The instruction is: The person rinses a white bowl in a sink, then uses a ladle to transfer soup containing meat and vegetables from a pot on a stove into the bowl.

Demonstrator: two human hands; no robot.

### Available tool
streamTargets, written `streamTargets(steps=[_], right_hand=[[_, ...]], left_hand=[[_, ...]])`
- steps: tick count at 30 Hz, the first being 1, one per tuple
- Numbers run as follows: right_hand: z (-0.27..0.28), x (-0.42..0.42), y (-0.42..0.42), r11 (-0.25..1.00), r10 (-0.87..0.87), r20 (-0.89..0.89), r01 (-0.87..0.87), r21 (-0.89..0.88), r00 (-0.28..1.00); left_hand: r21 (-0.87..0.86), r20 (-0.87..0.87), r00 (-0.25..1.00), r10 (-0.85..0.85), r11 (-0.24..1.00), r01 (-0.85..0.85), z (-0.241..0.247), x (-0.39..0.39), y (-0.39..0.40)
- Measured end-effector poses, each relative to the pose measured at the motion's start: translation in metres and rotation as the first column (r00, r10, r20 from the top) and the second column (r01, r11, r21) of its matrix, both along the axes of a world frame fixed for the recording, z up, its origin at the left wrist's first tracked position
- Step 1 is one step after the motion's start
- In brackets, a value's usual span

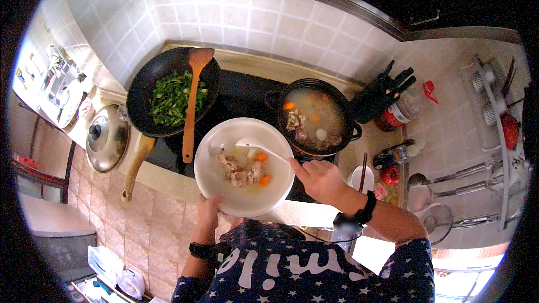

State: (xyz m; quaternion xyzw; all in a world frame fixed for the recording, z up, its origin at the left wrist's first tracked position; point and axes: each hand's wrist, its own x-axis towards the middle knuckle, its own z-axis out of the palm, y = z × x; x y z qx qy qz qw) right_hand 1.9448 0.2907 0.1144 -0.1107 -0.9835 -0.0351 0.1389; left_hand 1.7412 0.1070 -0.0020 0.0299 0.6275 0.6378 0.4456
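My left hand grips the near left rim of a large white bowl, its thumb over the edge. Inside the bowl lie pieces of meat on the bone, orange carrot chunks and some pale broth. A white soup spoon is in my right hand, its head over the bowl's far side. Beyond that hand stands a black two-handled pot of cloudy soup with meat and carrot. To the left, a black wok holds chopped leafy greens, with a wooden spatula resting across it.
The wok's handle juts over the counter edge. A domed metal lid stands at the left. Right of the pot are a black knife block, a jar with a red label and a white cup with chopsticks. Ladles and a strainer hang right.
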Motion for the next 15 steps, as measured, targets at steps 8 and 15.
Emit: streamTargets(steps=[8, 15], right_hand=[[0.009, 0.057, 0.071, 0.925, -0.38, -0.109, 0.38, -0.024, 0.919], [0.023, 0.09, 0.114, 0.901, -0.412, 0.236, 0.355, 0.249, 0.88]], left_hand=[[-0.048, -0.047, 0.996, 0.076, 0.996, -0.078, 0.001, 0.001, -0.007], [-0.079, -0.054, 0.997, 0.064, 0.995, -0.068, -0.003, 0.003, -0.009]])
